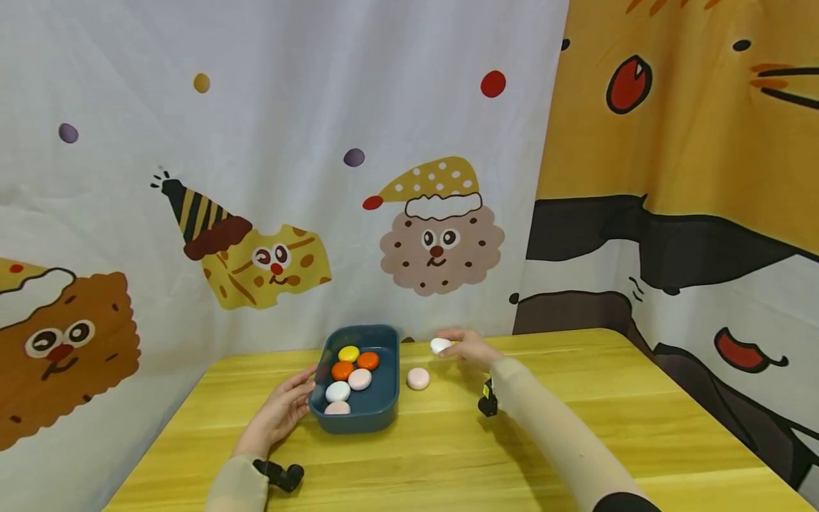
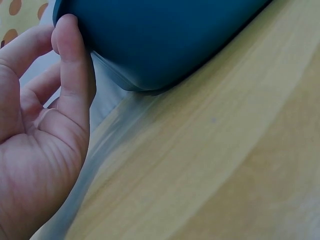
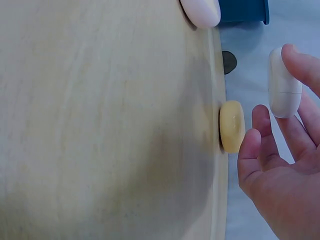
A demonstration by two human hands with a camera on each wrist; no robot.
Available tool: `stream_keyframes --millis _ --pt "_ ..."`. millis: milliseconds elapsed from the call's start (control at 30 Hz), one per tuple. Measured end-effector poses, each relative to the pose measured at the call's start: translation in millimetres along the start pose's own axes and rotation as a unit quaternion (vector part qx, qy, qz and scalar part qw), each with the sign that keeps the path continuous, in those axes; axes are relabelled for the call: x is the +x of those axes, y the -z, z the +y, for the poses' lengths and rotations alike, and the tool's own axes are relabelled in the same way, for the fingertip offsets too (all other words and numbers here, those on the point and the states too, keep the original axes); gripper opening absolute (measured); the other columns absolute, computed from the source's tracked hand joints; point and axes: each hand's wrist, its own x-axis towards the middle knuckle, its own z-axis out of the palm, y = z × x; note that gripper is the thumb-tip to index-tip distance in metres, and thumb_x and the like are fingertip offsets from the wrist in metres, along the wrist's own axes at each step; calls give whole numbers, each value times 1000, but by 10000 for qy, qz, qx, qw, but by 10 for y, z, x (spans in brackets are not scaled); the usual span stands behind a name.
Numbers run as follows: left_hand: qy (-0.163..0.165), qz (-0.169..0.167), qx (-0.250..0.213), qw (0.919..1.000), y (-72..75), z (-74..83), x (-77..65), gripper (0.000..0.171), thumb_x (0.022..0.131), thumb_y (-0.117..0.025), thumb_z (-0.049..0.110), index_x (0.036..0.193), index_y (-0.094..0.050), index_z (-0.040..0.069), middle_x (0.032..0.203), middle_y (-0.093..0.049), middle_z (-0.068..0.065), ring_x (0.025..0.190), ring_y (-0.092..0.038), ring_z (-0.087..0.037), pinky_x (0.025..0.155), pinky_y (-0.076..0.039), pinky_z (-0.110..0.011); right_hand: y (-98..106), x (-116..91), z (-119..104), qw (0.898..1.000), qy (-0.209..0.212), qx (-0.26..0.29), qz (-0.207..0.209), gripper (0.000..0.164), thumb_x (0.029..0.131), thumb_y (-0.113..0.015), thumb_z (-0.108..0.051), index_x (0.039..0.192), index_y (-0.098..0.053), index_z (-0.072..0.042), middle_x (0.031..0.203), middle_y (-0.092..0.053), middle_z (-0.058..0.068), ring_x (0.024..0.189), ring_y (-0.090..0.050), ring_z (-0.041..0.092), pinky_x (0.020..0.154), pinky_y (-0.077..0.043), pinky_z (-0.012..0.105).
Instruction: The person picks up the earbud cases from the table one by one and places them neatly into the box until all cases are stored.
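In the head view my right hand [image 1: 470, 348] is over the table's far side, pinching a smooth white rounded disc [image 3: 284, 85] between thumb and fingers. The right wrist view shows this disc edge-on, with a thin seam around it. A yellow disc [image 3: 232, 126] lies by the table's far edge, close to the lower fingers. Between that hand and a dark teal box [image 1: 384, 421] lies a pale pink disc [image 1: 419, 378]. My left hand [image 1: 284, 409] touches the box's left wall, its fingertips [image 2: 66, 32] against the side near the rim.
Several discs lie in the box, among them a yellow disc [image 1: 348, 353], an orange disc [image 1: 367, 361] and a white disc [image 1: 338, 391]. The wood-grain table [image 1: 397, 466] ends at a curtain [image 1: 281, 142] printed with cartoon figures, close behind the box.
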Motion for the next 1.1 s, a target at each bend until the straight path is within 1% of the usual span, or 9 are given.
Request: stream_keyframes --millis 67,133,267,333,433,567,767,967,1100 --pt "-13 -27 -18 10000 -4 0 3 63 102 -47 6 154 -12 -2 98 -63 0 73 -61 -6 65 -52 -18 9 0 -7 10000 -79 -24 38 59 83 -74 -9 137 -53 -1 138 -52 14 111 -51 22 91 -44 48" --pt "-28 -48 -27 10000 -6 1 6 63 102 -47 6 154 -12 -2 101 -62 -1 74 -61 -6 65 -52 -18 10 -5 -12 9999 -116 -7 63 58 83 -74 -8 137 -54 -1 137 -54 12 107 -52 20 89 -44 47" --pt "-3 -4 -29 10000 -10 -12 0 63 102 -49 8 154 -14 -1 102 -63 -1 74 -60 -6 66 -52 -18 -3 -32 -35 9999 -99 68 56 57 83 -72 -5 136 -53 1 134 -55 12 98 -53 18 88 -44 48" --pt "26 24 1 10000 -13 -28 -13 63 101 -49 8 154 -16 0 102 -62 -2 74 -60 -7 66 -52 -19 -13 -51 -46 9998 -103 142 14 57 83 -72 -4 136 -53 2 134 -55 13 99 -54 19 91 -43 50" --pt "99 45 -27 9999 -12 -51 -38 62 101 -50 8 154 -18 1 103 -62 -2 74 -60 -7 66 -52 -19 -15 -70 -65 9997 -161 195 -6 57 83 -72 -4 136 -53 2 134 -55 13 105 -54 21 96 -40 53" --pt "59 -10 -27 10000 -6 -56 -58 61 102 -49 8 154 -19 1 103 -61 -2 74 -60 -7 66 -52 -19 -5 -70 -112 9998 -153 151 18 56 83 -72 -5 136 -54 2 136 -54 15 110 -53 24 99 -37 57" --pt "-84 60 -43 9999 -3 -10 -69 57 101 -50 8 152 -26 0 99 -61 -1 74 -60 -7 66 -52 -19 -7 -32 -180 9999 -21 91 -88 56 84 -72 -7 136 -53 1 136 -54 14 113 -53 25 100 -36 58" --pt "-39 -70 -63 9999 0 13 -56 61 101 -49 7 153 -18 -2 102 -62 -2 76 -61 -8 67 -52 -19 -9 -30 -223 9999 7 44 -137 57 84 -73 -9 137 -53 1 136 -54 14 114 -53 25 101 -35 60" --pt "-33 -31 -42 10000 -7 12 -41 61 101 -50 8 153 -18 -2 98 -64 -1 75 -61 -7 67 -52 -19 11 -26 -245 9999 -4 83 -137 60 84 -74 -11 138 -52 0 137 -53 14 114 -54 26 102 -34 60"
